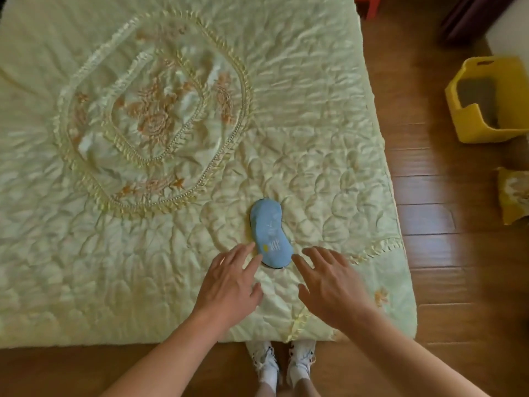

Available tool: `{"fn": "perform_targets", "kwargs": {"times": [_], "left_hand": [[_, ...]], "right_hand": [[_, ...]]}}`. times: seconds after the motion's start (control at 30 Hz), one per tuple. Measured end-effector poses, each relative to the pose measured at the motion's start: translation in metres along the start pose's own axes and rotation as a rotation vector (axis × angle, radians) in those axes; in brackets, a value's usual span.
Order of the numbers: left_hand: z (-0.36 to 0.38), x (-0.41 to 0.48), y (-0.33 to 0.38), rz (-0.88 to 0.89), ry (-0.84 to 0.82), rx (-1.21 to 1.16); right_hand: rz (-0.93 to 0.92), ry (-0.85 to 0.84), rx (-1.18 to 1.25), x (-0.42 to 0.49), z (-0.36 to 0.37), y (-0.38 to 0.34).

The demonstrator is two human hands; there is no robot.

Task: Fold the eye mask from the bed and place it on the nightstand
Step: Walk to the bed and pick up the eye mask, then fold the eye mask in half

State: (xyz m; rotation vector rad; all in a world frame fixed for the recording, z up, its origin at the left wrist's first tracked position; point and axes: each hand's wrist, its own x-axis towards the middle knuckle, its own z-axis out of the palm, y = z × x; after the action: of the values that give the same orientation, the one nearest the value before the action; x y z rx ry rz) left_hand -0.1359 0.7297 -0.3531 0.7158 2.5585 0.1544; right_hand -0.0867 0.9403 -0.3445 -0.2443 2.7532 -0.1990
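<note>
A light blue eye mask [269,232] with a dark edge and a small yellow mark lies flat and unfolded on the pale green quilted bed cover [315,156], near the bed's front right corner. My left hand [231,279] hovers at its near left end, fingers spread, fingertips touching or almost touching the mask's edge. My right hand [329,285] is just right of the mask's near end, fingers apart, holding nothing. The nightstand is not in view.
The bed's front edge runs just in front of my feet [282,362]. Wooden floor [435,213] lies to the right, with a yellow box [486,101] and a yellow patterned item [513,196] on it. An embroidered oval panel [151,110] fills the bed's middle.
</note>
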Motion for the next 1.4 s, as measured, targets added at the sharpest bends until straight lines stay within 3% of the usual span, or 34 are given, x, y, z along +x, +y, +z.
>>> {"fn": "perform_targets", "kwargs": {"times": [0.2, 0.4, 0.57, 0.77, 0.93, 1.07, 1.23, 1.33, 1.4], "left_hand": [[0.066, 0.068, -0.022, 0.044, -0.003, 0.038], [0.112, 0.108, -0.044, 0.190, 0.039, 0.199], [0.124, 0.130, -0.055, 0.272, 0.178, 0.144], [0.126, 0.147, -0.051, 0.301, 0.441, -0.005], [0.096, 0.144, -0.041, 0.175, 0.256, -0.347], [0.049, 0.121, -0.031, -0.045, 0.045, -0.801], [-0.047, 0.079, 0.000, -0.198, 0.078, -1.256], [-0.110, 0.043, 0.023, -0.330, 0.068, -1.567], [-0.147, 0.020, 0.035, -0.383, 0.062, -1.672]], "right_hand": [[-0.068, -0.005, -0.007, 0.048, 0.077, 0.021], [-0.187, 0.126, -0.009, 0.082, 0.123, 0.033], [-0.264, 0.217, 0.018, 0.092, 0.145, 0.035], [-0.218, 0.324, 0.128, 0.093, 0.154, 0.033], [-0.090, 0.342, 0.357, 0.086, 0.126, 0.037], [0.013, 0.324, 0.748, 0.083, 0.059, 0.034], [0.200, 0.220, 1.241, 0.086, -0.058, 0.019], [0.227, 0.080, 1.540, 0.076, -0.128, 0.008], [0.201, -0.012, 1.594, 0.063, -0.166, -0.002]]}}
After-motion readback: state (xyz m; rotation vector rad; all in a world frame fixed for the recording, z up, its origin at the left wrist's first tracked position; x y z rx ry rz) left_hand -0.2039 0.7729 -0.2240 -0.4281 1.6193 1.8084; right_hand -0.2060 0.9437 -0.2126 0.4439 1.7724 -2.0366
